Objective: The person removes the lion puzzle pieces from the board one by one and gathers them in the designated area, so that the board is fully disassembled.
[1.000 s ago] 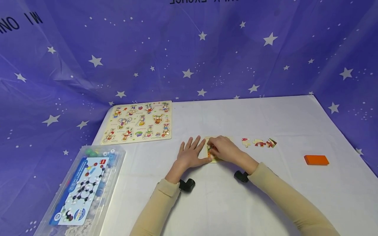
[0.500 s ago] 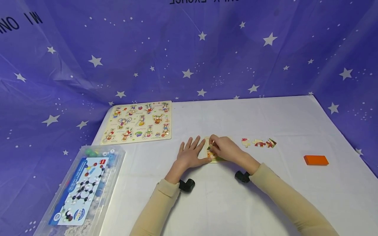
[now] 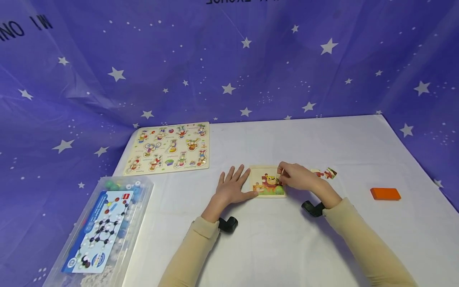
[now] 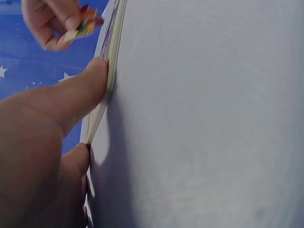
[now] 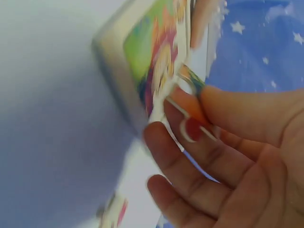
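My left hand [image 3: 231, 190] lies with fingers spread at the left side of a small wooden jigsaw tray [image 3: 259, 173], its thumb on the tray's near left corner. Assembled pieces in the tray show an orange animal face above green. Over the tray's right side, my right hand [image 3: 299, 177] pinches a jigsaw piece [image 5: 192, 114] between thumb and fingers. In the left wrist view this piece [image 4: 85, 27], orange with green and a dark red knob, is held above the tray. The tray's upper area shows bare wood.
Loose jigsaw pieces [image 3: 326, 173] lie just right of my right hand. An orange block [image 3: 385, 194] sits farther right. A larger wooden picture board [image 3: 166, 149] is at the back left, and a clear plastic box [image 3: 138, 223] with a molecule-model label stands at the left edge.
My right hand has shifted rightward from the tray's left part to its right side, uncovering the assembled pieces and covering a loose one. The left hand has stayed in place.
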The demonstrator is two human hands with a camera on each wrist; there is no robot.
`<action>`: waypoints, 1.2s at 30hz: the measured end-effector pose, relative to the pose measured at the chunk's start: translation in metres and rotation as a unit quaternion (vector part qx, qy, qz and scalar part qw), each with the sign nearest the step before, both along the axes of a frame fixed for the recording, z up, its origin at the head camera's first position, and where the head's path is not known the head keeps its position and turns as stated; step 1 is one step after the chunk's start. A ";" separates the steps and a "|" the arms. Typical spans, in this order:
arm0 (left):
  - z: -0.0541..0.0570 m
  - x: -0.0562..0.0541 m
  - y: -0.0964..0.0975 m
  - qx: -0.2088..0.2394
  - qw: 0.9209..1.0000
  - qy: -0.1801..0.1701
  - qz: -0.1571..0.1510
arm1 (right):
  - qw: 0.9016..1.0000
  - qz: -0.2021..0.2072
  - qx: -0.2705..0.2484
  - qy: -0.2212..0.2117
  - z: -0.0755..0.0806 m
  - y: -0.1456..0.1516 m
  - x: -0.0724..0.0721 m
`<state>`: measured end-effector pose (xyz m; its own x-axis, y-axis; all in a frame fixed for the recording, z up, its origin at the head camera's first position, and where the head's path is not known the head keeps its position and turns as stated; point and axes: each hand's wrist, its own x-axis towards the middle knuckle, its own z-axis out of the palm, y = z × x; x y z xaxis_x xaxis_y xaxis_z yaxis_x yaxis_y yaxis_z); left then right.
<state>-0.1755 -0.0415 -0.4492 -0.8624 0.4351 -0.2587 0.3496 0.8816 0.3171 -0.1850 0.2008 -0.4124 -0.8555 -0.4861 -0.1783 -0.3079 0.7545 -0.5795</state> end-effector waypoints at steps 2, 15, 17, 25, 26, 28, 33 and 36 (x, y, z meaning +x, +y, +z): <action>0.000 0.000 0.000 0.003 1.000 0.000 0.000 | 1.000 0.002 0.009 -0.014 0.003 0.009 0.001; -0.001 0.002 0.000 0.004 1.000 -0.001 -0.004 | 0.998 -0.034 0.044 -0.040 -0.004 0.034 0.007; 0.000 0.001 0.000 0.005 1.000 0.000 -0.002 | 0.997 -0.038 0.052 -0.033 -0.004 0.034 0.007; 0.000 0.000 0.001 0.004 1.000 -0.004 0.000 | 0.995 -0.054 0.088 -0.011 -0.001 0.032 0.006; 0.000 0.000 0.001 0.003 1.000 -0.004 -0.001 | 0.994 -0.056 0.094 -0.011 -0.001 0.031 0.006; 0.000 0.000 0.000 0.005 1.000 -0.003 -0.001 | 0.992 -0.060 0.109 -0.007 -0.001 0.029 0.006; -0.001 0.000 0.000 0.004 1.000 -0.002 -0.001 | 0.987 -0.063 0.150 -0.002 0.001 0.023 0.004; -0.002 -0.001 0.000 0.004 1.000 -0.001 -0.002 | 0.983 -0.064 0.171 0.001 0.003 0.019 0.004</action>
